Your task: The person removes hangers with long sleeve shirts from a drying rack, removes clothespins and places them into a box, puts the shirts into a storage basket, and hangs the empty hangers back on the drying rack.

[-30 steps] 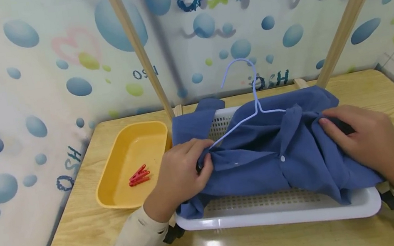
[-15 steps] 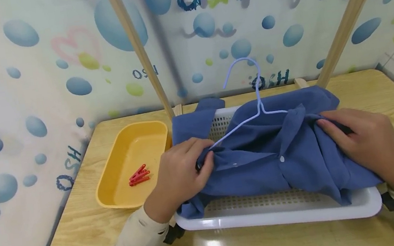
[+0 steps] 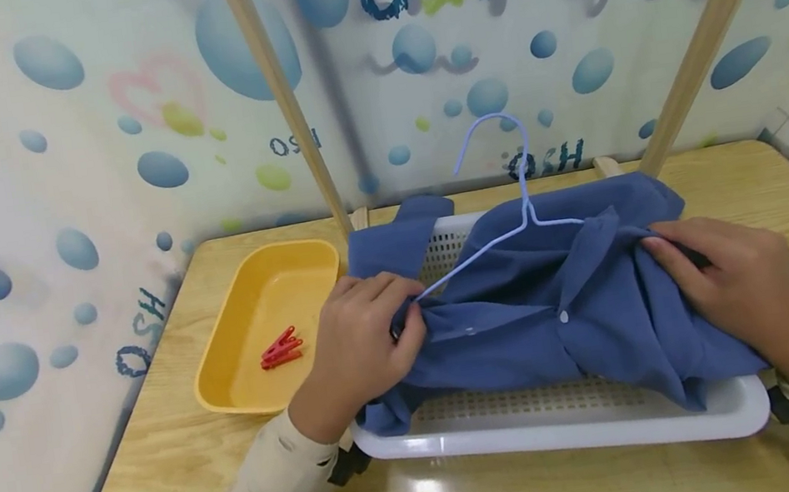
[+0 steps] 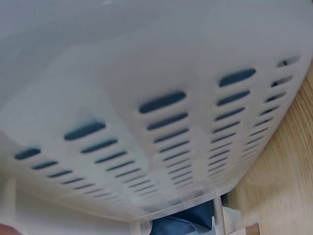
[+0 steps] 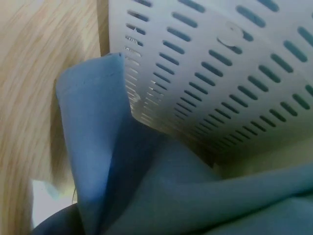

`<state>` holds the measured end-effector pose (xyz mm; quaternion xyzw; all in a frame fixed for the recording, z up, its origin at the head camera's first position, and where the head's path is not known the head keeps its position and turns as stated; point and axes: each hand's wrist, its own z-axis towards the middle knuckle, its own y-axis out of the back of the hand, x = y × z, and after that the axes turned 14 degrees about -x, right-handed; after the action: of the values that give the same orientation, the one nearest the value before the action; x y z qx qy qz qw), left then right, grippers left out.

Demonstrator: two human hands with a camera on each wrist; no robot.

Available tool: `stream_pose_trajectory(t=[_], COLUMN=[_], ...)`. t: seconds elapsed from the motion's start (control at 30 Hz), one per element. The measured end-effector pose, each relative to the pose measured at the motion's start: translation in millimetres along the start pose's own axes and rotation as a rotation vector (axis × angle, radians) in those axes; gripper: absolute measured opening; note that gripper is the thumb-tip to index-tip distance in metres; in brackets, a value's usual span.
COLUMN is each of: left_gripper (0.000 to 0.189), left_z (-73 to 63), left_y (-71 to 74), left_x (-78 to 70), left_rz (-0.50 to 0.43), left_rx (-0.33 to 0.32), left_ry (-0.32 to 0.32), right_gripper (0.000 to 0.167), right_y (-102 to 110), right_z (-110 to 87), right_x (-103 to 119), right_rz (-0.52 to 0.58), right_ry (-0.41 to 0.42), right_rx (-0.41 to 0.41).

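A blue button-up shirt point(image 3: 493, 354) lies over a white basket point(image 3: 565, 434) in the head view. A lilac hanger point(image 3: 524, 177) stands with its hook upward, its right arm running under the shirt's cloth. My left hand point(image 3: 363, 343) pinches the shirt where the hanger's left arm meets the cloth. On the right side, my right hand point(image 3: 742, 273) grips the shirt with thumb on top; the hanger's right end is hidden there. The left wrist view is filled by the slotted basket wall point(image 4: 122, 63). A blue sleeve point(image 5: 90, 117) hangs beside the basket in the right wrist view.
A yellow tub point(image 3: 222, 367) holding several red clothespins point(image 3: 280, 350) stands left of the basket. Two wooden poles point(image 3: 282, 93) rise behind the basket, before a patterned wall. Everything stands on a wooden table point(image 3: 191, 468).
The hanger's hook has shifted slightly to the right. Both hands keep their hold on the shirt, and the head view has turned a little.
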<state>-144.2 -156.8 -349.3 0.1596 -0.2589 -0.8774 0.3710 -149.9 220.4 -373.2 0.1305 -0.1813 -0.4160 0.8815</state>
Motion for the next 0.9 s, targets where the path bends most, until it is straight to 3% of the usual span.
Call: stream_pose_trajectory(t=[0.17,0.4,0.67,0.9], left_gripper=[0.019,0.020,0.018,0.020], left_z=[-1.2,0.7,1.2,0.8], left_y=[0.1,1.9,1.8,2.0], left_x=[1.7,1.7,2.0,4.0], left_rz=[-0.003,0.001,0.004,0.022], left_rx=[0.009,0.004,-0.020,0.019], left_ry=[0.003,0.002,0.003,0.022], right_gripper=[0.068,0.067,0.071,0.068], right_y=[1.1,-1.3,-1.9,-1.6], right_z=[0.9,-1.4,-1.1,-2.1], right_x=[0.6,-4.2,-6.7,-5.2], right_rz=[-0.010,0.014,0.010,0.009], right_ry=[0.010,-0.016,-0.021,-0.035], right_rx=[0.022,-0.045,-0.057,-0.061])
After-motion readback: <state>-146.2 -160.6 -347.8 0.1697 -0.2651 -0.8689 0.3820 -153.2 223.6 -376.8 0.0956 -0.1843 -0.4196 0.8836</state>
